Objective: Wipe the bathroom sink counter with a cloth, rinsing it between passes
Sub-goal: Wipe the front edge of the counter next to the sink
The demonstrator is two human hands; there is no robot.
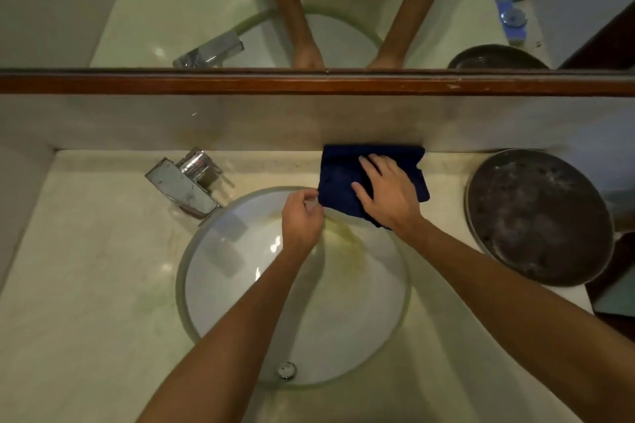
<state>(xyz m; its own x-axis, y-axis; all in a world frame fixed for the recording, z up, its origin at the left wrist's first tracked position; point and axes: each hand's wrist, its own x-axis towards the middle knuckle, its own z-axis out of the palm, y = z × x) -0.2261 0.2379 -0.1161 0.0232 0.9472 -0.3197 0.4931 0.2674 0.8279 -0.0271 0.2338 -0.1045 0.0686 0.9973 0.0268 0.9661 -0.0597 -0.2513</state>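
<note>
A dark blue cloth [340, 175] lies folded flat on the pale stone counter [96, 271], behind the round white sink [360, 302] and against the back wall. My right hand [388, 192] presses flat on the cloth with fingers spread. My left hand [302, 216] hovers over the sink's far rim with fingers curled, pinching the cloth's near-left corner. A chrome tap [185, 182] stands to the left of the cloth.
A large dark round pan [536, 216] sits on the counter at the right, close to the cloth. A wooden mirror frame [309, 82] runs above the backsplash; small items show in the reflection. A chrome drain plug [287, 370] sits near the sink's front.
</note>
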